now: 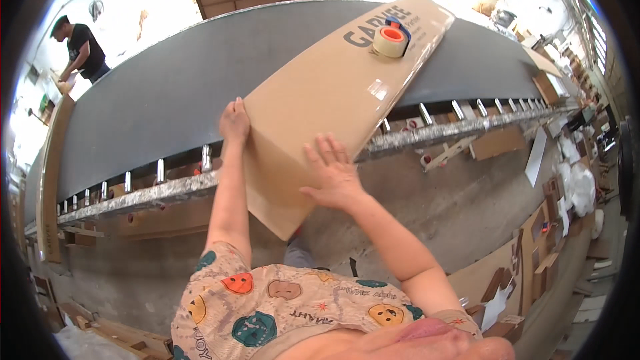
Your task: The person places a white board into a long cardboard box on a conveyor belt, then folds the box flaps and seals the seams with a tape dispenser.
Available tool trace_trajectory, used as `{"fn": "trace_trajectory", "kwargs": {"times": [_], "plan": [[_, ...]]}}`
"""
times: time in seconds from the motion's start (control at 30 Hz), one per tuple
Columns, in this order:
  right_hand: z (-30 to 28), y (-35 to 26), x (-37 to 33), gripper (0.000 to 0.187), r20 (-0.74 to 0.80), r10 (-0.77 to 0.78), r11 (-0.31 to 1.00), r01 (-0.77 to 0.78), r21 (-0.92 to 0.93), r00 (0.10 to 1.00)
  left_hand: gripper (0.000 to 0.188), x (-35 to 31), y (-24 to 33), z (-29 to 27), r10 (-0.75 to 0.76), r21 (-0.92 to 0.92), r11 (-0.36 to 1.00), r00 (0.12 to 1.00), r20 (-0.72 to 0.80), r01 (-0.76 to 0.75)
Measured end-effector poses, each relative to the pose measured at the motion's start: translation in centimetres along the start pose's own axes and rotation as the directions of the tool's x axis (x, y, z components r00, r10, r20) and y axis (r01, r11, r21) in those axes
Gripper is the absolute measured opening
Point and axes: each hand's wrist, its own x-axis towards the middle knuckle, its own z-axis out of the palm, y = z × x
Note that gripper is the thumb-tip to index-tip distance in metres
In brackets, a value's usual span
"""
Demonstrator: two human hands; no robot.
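Note:
A long, flat cardboard box point(303, 100) lies slantwise across the grey conveyor belt point(160, 87), and its near end sticks out past the belt's front edge. My left hand point(235, 122) grips the box's left edge, its fingertips over the rim. On the top face, close to the near right edge, my right hand point(333, 177) rests flat with the fingers spread. Toward the far end of the box, a tape dispenser point(392, 37) with an orange core and a blue top sits on the printed face.
Metal rollers and a wrapped rail point(160, 195) run along the belt's near side. Another long carton point(50, 180) crosses the belt at the left, near a person point(83, 50) in dark clothes. Cardboard pieces point(533, 247) and white plastic point(579, 187) lie on the floor at right.

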Motion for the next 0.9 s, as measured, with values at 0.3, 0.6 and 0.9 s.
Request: {"fn": "trace_trajectory", "kwargs": {"times": [0.3,0.6,0.9], "plan": [[-8.6,4.8,-16.9,0.102,0.216,0.216,0.965,-0.175,-0.194,0.952,0.052,-22.8,1.3,0.6,0.454,-0.025,0.890,0.890,-0.047,-0.455],[-2.9,5.5,-19.1,0.088,-0.163,-0.029,0.926,-0.035,-0.376,0.986,0.101,-26.6,2.5,-0.3,0.847,0.111,0.183,0.214,0.487,-0.977],[-3.0,3.1,-15.9,0.075,-0.202,-0.019,0.892,-0.075,-0.446,0.979,0.101,-26.2,2.6,-1.5,0.896,0.308,0.154,0.264,0.358,-0.939]]}}
